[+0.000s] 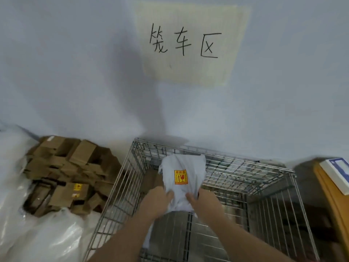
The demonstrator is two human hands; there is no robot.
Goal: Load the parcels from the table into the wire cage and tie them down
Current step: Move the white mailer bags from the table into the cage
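Note:
A soft white plastic parcel (184, 167) with a yellow and red fragile sticker hangs over the open top of the wire cage (245, 168). My left hand (157, 202) grips its lower left edge and my right hand (200, 202) grips its lower right edge, both with fingers curled into the plastic. The cage is a metal grid box standing against the wall. A brown parcel (151, 181) lies inside it at the left, partly hidden by the white one.
A heap of flattened cardboard boxes (69, 173) lies left of the cage, with clear plastic bags (37, 233) in front of it. At the right edge stands a wooden table (332, 195) with a white and blue parcel (338, 172). A handwritten paper sign (188, 42) hangs on the wall.

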